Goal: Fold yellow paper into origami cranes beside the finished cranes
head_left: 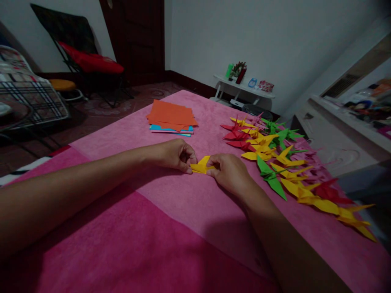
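A partly folded piece of yellow origami paper [200, 166] is held between my two hands, just over the pink tablecloth [183, 195]. My left hand [179, 155] pinches its left tip between thumb and fingers. On the other side, my right hand [227, 169] grips the right end, and the fingers hide part of the paper there. One yellow flap stands up between the hands. To the right of my right hand lies a green paper crane [270, 176], the nearest of many finished cranes.
Beyond my left hand sits a stack of square paper [172, 114], orange on top with blue and pink below. Rows of yellow cranes [290, 175], red cranes [236, 135] and others line the table's right side. A white shelf [244, 86] and folding chair [88, 61] stand behind.
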Tool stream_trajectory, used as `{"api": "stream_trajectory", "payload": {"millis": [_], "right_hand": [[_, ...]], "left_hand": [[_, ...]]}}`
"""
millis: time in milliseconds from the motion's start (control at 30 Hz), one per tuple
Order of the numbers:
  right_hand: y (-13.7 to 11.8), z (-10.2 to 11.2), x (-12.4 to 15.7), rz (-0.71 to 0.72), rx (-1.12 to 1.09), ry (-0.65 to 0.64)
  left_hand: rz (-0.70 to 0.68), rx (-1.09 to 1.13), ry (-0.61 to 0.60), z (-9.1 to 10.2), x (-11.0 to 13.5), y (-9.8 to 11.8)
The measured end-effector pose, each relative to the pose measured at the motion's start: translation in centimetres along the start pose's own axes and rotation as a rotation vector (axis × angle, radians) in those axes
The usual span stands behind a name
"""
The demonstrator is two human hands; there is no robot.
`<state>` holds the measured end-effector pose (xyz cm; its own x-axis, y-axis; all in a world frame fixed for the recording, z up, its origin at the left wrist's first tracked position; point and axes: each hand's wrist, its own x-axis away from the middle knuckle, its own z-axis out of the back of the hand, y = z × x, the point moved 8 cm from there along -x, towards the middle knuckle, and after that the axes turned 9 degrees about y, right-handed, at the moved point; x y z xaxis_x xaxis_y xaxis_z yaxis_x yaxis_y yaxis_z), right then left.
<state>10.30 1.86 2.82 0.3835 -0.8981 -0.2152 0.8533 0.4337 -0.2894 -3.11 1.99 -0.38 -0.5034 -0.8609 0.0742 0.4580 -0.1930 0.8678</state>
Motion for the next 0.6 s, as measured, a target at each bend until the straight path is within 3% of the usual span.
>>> {"api": "stream_trajectory", "payload": {"millis": [133,233,367,600], "right_hand": [[-0.1,-0.3,0.0,0.014,-0.054,0.001],[0.2,-0.6,0.1,0.009,-0.123,-0.005],[0.5,-0.9,0.1,-0.010,-0.166,0.001],[0.9,-1.1,0.1,-0.035,-0.229,0.030]], "left_hand": [[-0.054,-0.102,0.167,0.1,0.8,0.6],[-0.055,-0.325,0.285,0.2,1.4,1.5],[-0.024,-0.553,0.349,0.2,1.8,2.4],[0.069,-0.445,0.393,0.1,1.8,1.4]]}}
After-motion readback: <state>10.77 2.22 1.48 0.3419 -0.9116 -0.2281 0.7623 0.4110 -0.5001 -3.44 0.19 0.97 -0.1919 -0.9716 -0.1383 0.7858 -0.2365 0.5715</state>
